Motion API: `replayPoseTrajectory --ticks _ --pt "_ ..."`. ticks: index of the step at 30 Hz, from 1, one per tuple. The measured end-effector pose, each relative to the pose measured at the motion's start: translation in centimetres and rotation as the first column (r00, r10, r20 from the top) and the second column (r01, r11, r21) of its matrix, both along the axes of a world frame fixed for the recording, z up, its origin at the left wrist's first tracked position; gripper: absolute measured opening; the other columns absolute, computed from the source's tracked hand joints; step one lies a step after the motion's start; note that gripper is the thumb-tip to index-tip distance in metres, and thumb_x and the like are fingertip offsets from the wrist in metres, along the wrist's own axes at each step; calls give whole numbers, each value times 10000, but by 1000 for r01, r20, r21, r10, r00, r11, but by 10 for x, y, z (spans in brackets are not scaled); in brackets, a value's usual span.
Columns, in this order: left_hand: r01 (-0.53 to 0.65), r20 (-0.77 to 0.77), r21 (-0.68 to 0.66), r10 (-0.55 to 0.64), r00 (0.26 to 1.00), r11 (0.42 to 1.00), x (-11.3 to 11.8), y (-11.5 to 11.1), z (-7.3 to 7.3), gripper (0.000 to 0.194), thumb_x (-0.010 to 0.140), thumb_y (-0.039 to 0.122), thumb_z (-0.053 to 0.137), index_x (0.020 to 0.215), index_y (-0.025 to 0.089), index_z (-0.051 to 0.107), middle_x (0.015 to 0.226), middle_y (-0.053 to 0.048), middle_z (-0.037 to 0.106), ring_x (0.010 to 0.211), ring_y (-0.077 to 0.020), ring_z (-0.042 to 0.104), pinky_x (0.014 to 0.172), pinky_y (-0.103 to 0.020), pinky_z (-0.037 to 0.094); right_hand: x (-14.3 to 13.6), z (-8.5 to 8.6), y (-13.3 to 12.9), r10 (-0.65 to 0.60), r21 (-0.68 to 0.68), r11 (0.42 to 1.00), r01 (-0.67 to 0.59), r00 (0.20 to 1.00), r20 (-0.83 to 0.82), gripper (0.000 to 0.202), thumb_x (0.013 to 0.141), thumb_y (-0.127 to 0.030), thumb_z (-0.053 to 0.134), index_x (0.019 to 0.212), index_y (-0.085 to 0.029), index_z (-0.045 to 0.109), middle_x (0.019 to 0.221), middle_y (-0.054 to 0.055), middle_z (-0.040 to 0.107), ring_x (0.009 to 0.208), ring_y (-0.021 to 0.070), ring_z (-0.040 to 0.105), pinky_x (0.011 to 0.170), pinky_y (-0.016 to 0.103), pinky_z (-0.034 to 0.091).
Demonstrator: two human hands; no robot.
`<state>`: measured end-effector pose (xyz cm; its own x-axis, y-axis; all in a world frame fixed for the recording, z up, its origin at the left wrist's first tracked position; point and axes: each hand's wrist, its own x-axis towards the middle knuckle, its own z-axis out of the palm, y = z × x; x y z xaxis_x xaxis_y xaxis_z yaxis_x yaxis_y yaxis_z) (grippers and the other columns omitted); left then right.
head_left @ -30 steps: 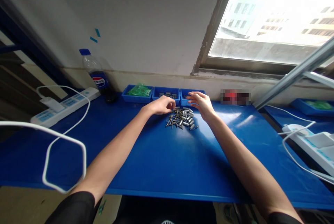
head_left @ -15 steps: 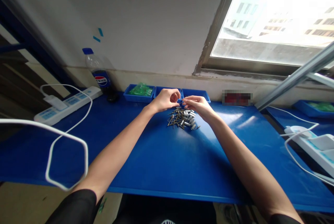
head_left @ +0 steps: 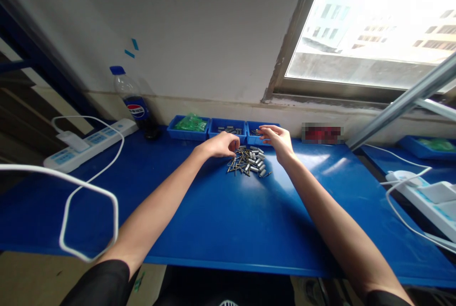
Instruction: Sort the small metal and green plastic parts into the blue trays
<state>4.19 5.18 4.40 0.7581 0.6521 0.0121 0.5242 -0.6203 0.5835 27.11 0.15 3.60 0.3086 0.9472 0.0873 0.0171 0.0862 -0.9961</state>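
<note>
A pile of thin brass-and-dark metal pins (head_left: 235,166) mixed with short silver cylinders (head_left: 261,165) lies on the blue table (head_left: 221,220). My left hand (head_left: 220,145) is at the pile's left edge, thumb and fingertips curled together by the pins; what they pinch, if anything, is too small to make out. Over the front edge of the right blue bin (head_left: 265,142), my right hand (head_left: 280,141) has its fingers stretched out and slightly apart, with nothing visible in them. A few small metal pieces show in that bin, partly covered by the fingers.
The middle blue bin (head_left: 228,137) holds silver cylinders; the left bin (head_left: 187,137) holds green plastic bags (head_left: 191,123). A cola bottle (head_left: 135,104) and a power strip (head_left: 89,143) stand left. A white cable (head_left: 116,215) loops in front. A metal bar (head_left: 395,111) slants at right.
My hands were together above the pile and have parted. The left went down to the pile's left side; the right moved slightly right, to the right bin, and its fingers opened.
</note>
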Motion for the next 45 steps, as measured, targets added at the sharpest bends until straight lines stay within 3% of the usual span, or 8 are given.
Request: replayPoseTrajectory --ticks 3,10,17,20,24,33,38,45 --pt "1 -46 19 0 999 1000 0 0 -5 141 740 117 714 874 160 726 772 -27 741 708 -156 679 618 -214 476 4 -2 2 -18 -15 1000 18 1000 -13 322 727 -303 775 1030 -195 781 949 57 805 680 132 688 592 229 536" --pt "-6 -33 57 8 999 998 1 0 -8 242 745 75 643 951 159 739 746 -18 720 650 -141 637 588 -208 441 1 -4 2 41 -54 998 -39 999 32 246 762 -318 751 971 -191 778 946 62 804 695 135 703 609 224 545" --pt "-26 70 135 16 997 990 4 1 -4 270 757 101 660 1002 140 766 927 -65 756 764 -157 669 671 -216 489 0 -4 1 74 -64 995 -73 997 25 208 787 -317 742 946 -186 772 913 60 802 687 131 699 609 216 541" --pt "-13 -14 122 15 1000 992 4 -2 -5 239 731 119 703 958 145 771 892 -61 750 781 -169 673 670 -221 488 -1 -3 1 86 -70 994 -84 996 26 197 790 -323 743 930 -188 774 893 58 797 682 131 696 605 216 538" --pt "-30 -54 79 34 998 996 6 -4 -9 329 692 3 609 941 147 769 824 -43 742 730 -150 667 625 -205 460 -3 -2 0 105 -81 991 -103 994 16 201 787 -332 756 918 -182 772 884 67 793 676 132 692 597 216 532" --pt "-31 16 40 30 999 999 10 -7 -10 343 678 13 589 946 149 754 740 -16 720 671 -145 655 591 -204 441 -4 -1 0 115 -94 989 -113 993 12 198 783 -339 777 900 -179 766 880 73 794 661 131 684 596 222 530" --pt "-26 81 46 23 996 999 7 -7 -2 348 708 48 598 1004 157 746 747 -9 718 666 -141 651 612 -206 457 -4 -2 1 118 -89 989 -117 993 12 184 792 -332 768 897 -181 766 878 70 794 666 131 688 602 221 530" --pt "-68 -209 131 95 973 989 -1 -4 2 391 649 98 708 1024 179 781 901 -58 754 747 -184 675 623 -234 467 -4 -2 0 125 -102 987 -123 992 17 170 804 -322 750 897 -180 766 878 69 793 667 131 689 596 217 527"
